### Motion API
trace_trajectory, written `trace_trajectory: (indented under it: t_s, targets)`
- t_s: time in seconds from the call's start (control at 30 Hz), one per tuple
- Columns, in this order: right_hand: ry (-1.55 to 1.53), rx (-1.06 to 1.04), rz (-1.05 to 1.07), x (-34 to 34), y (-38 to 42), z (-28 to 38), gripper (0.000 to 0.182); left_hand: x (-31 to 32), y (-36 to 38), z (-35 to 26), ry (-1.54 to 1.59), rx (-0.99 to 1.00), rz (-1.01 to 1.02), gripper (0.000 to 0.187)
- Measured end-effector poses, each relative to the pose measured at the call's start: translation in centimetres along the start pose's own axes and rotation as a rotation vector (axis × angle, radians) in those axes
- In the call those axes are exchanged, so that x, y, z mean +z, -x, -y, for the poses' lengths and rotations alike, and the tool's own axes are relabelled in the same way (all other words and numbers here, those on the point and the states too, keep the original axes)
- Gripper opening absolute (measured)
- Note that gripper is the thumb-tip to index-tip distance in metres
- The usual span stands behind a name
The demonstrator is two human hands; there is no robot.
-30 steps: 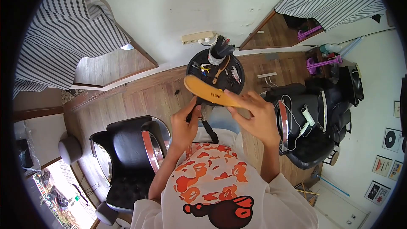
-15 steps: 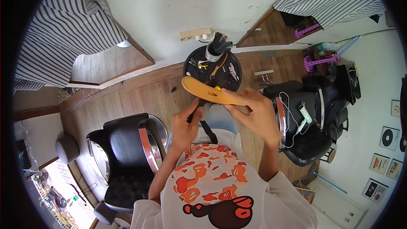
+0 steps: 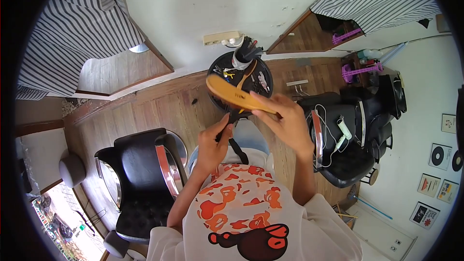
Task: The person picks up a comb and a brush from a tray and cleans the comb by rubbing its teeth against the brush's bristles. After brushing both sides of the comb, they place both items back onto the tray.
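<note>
My right hand [image 3: 289,118] is closed around the handle end of a wooden brush [image 3: 227,92]. Small dark lettering shows on its broad yellow-brown back, and its underside is turned from view. Lower and to the left, my left hand [image 3: 212,142] grips a slim black tool [image 3: 235,115], mostly covered by the fingers; I cannot tell its kind. The brush's lower edge overlaps the tool's tip, where a small yellow part shows. Just beyond both hands stands a round black tray table [image 3: 212,75] carrying a second wooden brush [image 3: 247,75], clips and a cup of combs [image 3: 240,62].
A black salon chair [image 3: 140,164] stands at the left. On another black chair [image 3: 338,174] at the right lies a pale hair dryer [image 3: 344,128] with its cord. Cloth-draped mirrors [image 3: 121,70] lean at the wall, near a power strip [image 3: 221,37]. Framed pictures hang far right.
The brush has shifted slightly and its far end is higher in view. My right hand has moved slightly left and down; the left hand keeps its grip, a little lower.
</note>
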State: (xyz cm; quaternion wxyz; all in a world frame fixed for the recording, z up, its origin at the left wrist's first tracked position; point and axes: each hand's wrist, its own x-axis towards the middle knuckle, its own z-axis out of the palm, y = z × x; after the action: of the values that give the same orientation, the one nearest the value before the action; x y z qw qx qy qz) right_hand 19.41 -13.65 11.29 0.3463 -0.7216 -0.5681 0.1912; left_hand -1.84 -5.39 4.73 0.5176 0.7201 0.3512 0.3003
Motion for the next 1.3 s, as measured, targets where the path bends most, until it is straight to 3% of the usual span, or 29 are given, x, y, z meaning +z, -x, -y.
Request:
trace_trajectory:
  t_s: [0.13,0.3,0.47,0.67,0.83,0.97,1.0,1.17,1.3]
  targets:
    - [0.039,0.022,-0.24,2.6,-2.0,0.2,0.045,0.4,0.3,0.1,0.092,-0.057,0.028,0.033]
    - [-0.083,-0.025,-0.042,0.2,-0.2,-0.2,0.046,0.3,0.3,0.8,0.162,-0.146,-0.044,0.033]
    - [0.046,-0.008,-0.086,2.2,-1.2,-0.4,0.047,1.0,0.8,0.1,0.1,-0.062,-0.008,0.033]
    - [-0.011,-0.038,-0.208,1.6,-1.6,-0.2,0.046,0.2,0.8,-0.1,0.083,-0.102,-0.037,0.033]
    - [-0.014,-0.016,0.004,0.8,-0.7,-0.7,0.046,0.4,0.7,0.3,0.007,-0.022,-0.034,0.033]
    - [0.12,-0.06,-0.348,2.6,-2.0,-1.4,0.046,0.1,0.7,-0.2,0.035,-0.067,-0.01,0.033]
    - [0.117,-0.061,-0.348,2.4,-1.8,-1.2,0.046,0.0,0.6,-0.2,0.033,-0.068,-0.011,0.033]
    - [0.201,-0.098,-0.13,0.9,-0.3,0.5,0.046,-0.1,-0.1,0.2,-0.019,-0.033,-0.079,0.032]
    - [0.175,-0.212,0.059,2.6,-0.5,1.5,0.049,0.4,0.1,1.1,-0.037,0.061,-0.001,0.033]
